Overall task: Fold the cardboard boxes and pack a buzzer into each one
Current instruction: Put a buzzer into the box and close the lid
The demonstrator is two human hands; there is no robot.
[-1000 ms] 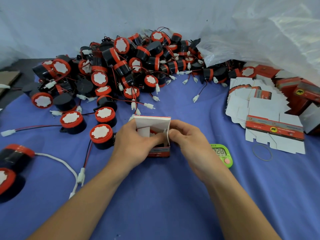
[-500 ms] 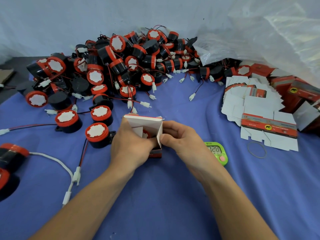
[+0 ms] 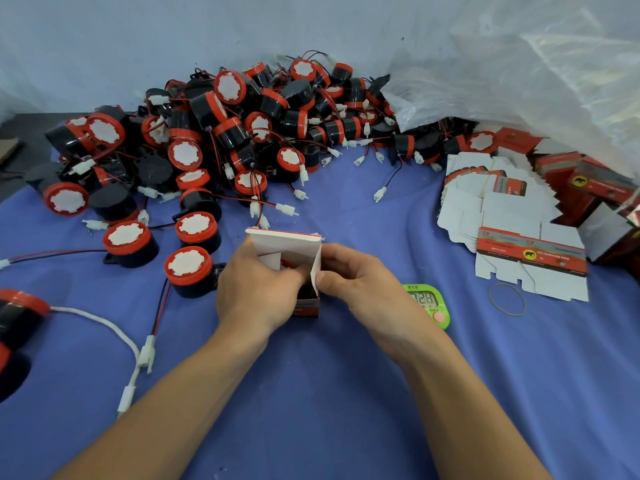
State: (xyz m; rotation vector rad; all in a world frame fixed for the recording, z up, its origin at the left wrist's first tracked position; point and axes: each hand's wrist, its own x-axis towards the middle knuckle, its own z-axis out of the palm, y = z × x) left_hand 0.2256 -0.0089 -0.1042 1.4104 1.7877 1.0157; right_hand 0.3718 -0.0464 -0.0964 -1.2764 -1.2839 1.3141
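Note:
A small red-and-white cardboard box (image 3: 287, 242) stands on the blue cloth at the centre, its lid flap up and its top open. A red-and-black buzzer (image 3: 289, 264) shows inside it, mostly hidden. My left hand (image 3: 256, 289) grips the box's left side with fingers curled over the opening. My right hand (image 3: 353, 282) pinches the right side flap. A big heap of red-and-black buzzers (image 3: 221, 133) with wires lies behind. Flat unfolded boxes (image 3: 498, 216) are stacked at the right.
A green digital timer (image 3: 429, 304) lies just right of my right hand, with a rubber band (image 3: 507, 298) beyond it. Folded red boxes (image 3: 588, 188) sit at the far right under a clear plastic bag (image 3: 519, 71). Loose buzzers (image 3: 188, 268) and wires lie left of the box.
Both hands keep hold of the box. My right fingers have drawn in against the right side flap. The view has shifted slightly.

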